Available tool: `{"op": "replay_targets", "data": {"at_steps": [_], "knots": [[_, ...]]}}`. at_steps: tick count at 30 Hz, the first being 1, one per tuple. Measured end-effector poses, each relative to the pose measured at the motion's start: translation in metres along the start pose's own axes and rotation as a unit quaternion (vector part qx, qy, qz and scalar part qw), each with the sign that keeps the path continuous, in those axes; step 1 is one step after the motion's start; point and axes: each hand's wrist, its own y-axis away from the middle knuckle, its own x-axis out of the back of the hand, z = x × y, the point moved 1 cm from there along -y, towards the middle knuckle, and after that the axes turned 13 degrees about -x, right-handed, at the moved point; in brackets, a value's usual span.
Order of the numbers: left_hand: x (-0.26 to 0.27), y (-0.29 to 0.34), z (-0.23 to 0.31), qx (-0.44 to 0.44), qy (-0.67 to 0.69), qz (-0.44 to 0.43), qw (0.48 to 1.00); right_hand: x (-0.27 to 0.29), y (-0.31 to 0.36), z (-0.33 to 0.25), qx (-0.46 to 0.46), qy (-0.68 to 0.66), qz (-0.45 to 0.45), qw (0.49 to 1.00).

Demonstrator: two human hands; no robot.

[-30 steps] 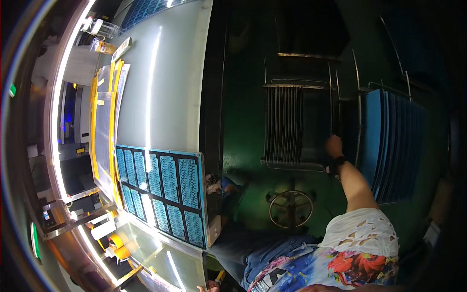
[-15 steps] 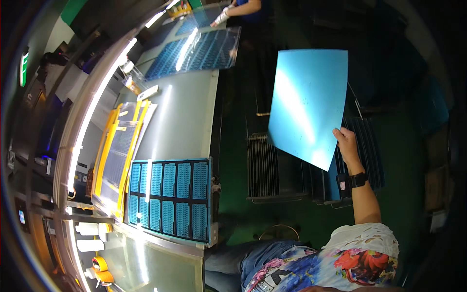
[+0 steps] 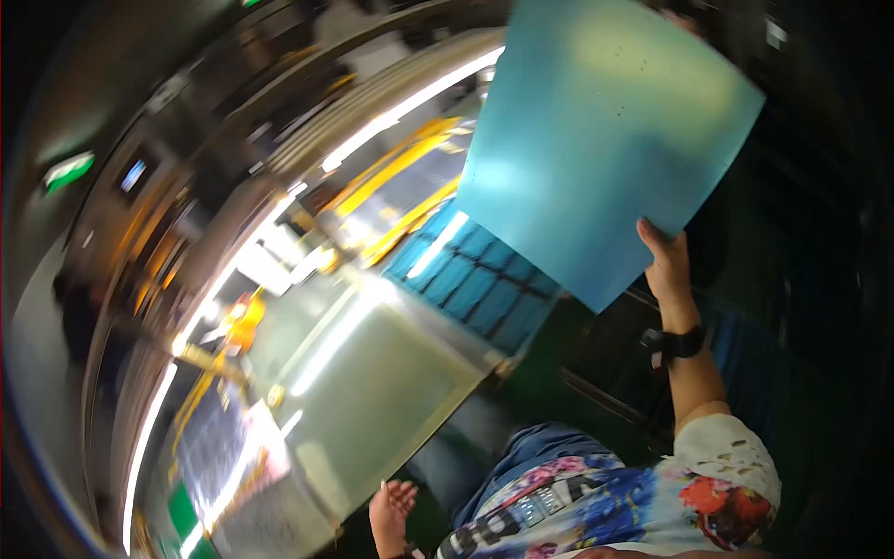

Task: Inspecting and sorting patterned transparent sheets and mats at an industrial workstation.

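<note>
A thin, flat blue panel, plain but for a few dark specks, is held up in front of me. My right hand grips its lower right edge with the thumb on the near face. Below, beside the bench's edge, my left hand is empty, its fingers loosely apart. On the bench lies a blue patterned panel with dark lines forming rows of blocks; the held panel covers part of it.
A yellow-edged frame leans behind the patterned panel. Orange tape rolls and white bottles stand along the bench's back, under a bright light strip. A clear-wrapped item sits at the lower left.
My view has swung left and turned, blurring the surroundings. The blue panel, still in my right hand, now appears higher and larger. My left hand has come into view at the bottom.
</note>
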Motion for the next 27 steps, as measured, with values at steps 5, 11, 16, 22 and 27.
{"op": "replay_targets", "data": {"at_steps": [5, 11, 16, 22, 27], "knots": [[0.043, 0.027, 0.067, -0.488, -0.210, 0.284, 0.798, -0.186, 0.067, 0.005, 0.285, 0.273, -0.323, 0.860], [-0.001, 0.065, 0.105, -0.661, -0.428, 0.347, 0.510, -0.267, 0.149, 0.144, 0.454, 0.430, -0.427, 0.653], [-0.035, 0.029, 0.066, -0.561, -0.540, 0.074, 0.623, -0.203, 0.197, 0.225, 0.318, 0.458, -0.593, 0.581], [-0.032, -0.016, 0.009, -0.411, -0.669, -0.033, 0.619, -0.153, 0.101, 0.151, 0.267, 0.505, -0.469, 0.673], [-0.026, -0.025, 0.018, -0.379, -0.708, -0.067, 0.592, -0.063, 0.064, 0.165, 0.247, 0.552, -0.494, 0.624]]}}
